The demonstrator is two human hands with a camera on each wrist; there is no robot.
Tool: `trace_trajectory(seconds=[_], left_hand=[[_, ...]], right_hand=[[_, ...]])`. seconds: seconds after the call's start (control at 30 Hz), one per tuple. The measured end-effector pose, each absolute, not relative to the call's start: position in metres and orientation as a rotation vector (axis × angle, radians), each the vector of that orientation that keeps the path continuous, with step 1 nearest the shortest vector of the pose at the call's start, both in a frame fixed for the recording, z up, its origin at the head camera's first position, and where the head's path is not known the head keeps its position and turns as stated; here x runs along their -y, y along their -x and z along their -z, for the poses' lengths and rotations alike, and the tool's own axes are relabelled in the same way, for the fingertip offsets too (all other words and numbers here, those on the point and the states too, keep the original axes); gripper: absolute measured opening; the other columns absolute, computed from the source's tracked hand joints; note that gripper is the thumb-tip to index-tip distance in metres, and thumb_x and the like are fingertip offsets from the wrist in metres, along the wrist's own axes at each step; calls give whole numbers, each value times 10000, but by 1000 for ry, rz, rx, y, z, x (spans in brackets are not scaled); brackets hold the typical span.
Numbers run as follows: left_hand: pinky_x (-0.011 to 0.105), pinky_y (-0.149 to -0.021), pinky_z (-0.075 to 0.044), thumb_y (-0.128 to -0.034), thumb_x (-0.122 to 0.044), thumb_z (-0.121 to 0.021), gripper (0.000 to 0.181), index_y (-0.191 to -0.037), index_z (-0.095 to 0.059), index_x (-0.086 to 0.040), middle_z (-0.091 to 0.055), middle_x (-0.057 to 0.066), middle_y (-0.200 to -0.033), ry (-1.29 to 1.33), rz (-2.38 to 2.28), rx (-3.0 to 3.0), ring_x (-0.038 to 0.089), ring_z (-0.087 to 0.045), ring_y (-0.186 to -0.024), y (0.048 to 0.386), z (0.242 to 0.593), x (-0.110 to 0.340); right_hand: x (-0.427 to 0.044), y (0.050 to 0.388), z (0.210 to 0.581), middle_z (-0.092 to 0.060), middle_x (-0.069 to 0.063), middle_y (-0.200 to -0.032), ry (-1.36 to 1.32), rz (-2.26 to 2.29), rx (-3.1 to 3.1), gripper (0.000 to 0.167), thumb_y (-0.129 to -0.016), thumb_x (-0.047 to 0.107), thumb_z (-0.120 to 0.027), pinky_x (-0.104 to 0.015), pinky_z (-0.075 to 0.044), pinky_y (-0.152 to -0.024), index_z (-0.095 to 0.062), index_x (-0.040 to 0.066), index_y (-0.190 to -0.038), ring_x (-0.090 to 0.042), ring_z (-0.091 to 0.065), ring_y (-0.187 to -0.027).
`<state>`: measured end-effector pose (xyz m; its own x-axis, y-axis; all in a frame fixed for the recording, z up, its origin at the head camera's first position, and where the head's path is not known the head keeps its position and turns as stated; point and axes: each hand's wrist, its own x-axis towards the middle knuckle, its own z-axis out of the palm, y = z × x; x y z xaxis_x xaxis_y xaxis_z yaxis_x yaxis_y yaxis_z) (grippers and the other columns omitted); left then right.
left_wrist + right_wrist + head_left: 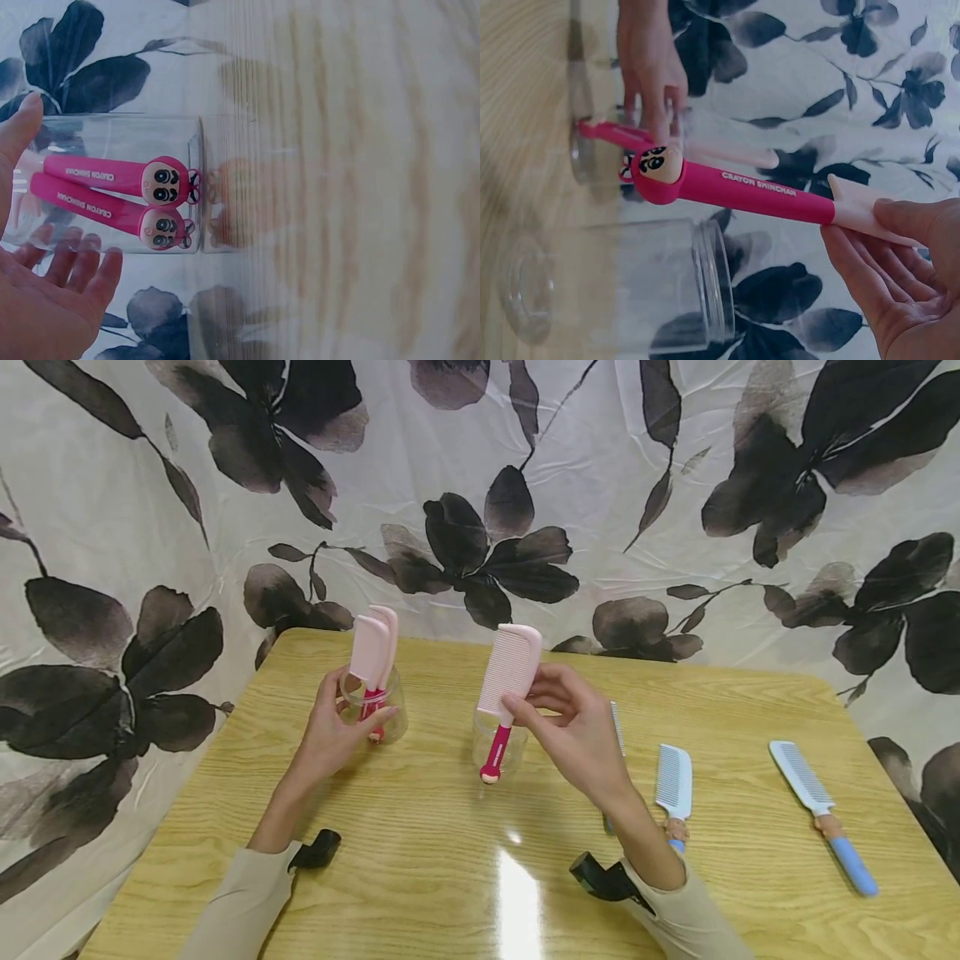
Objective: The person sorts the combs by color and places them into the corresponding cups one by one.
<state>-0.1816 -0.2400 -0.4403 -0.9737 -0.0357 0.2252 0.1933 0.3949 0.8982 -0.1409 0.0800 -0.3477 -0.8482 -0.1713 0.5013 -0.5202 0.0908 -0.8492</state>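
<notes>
My left hand [330, 739] grips a clear jar [399, 718] at the table's back left, thumb in front and fingers round the far side. Two pink combs [371, 652] stand in it, teeth ends up; their magenta handles [94, 171] with character heads point down. Between thumb and fingers, my right hand [581, 739] pinches a third pink comb [512, 668] by its pale toothed part. That comb's magenta handle [757, 193] hangs downward, tilted, above a second clear jar [645, 285]. From the head, this jar is partly hidden behind the comb.
To the right on the wooden table [420, 868] lie a light blue comb [675, 781] and another blue comb [813, 785] farther right. A third comb [617, 722] is mostly hidden behind my right hand and forearm. A floral cloth [600, 460] hangs behind the table.
</notes>
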Motion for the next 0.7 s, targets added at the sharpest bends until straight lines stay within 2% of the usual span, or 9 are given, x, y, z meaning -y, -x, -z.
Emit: trace_trajectory(seconds=[0.3,0.7], left_hand=[[657,-1145,-293,-883,-169,-837,835,-1507,-311,9,-427,217,-1411,151,1625,2436,390,-387,-1349,182,442,240],[651,-1156,-289,-882,-182,-841,854,-1517,-300,-1,-420,208,-1430,140,1623,2449,387,-383,-1371,181,441,241]], right_hand=[[-57,149,345,-722,-208,-1067,-662,-1906,2013,315,-896,-56,-756,-368,-628,-739,-614,-80,-1177,-260,-738,-901],[-30,162,341,-670,-246,-1128,-652,-2029,1843,345,-925,-79,-709,-396,-622,-796,-554,-101,-1232,-304,-724,-966]])
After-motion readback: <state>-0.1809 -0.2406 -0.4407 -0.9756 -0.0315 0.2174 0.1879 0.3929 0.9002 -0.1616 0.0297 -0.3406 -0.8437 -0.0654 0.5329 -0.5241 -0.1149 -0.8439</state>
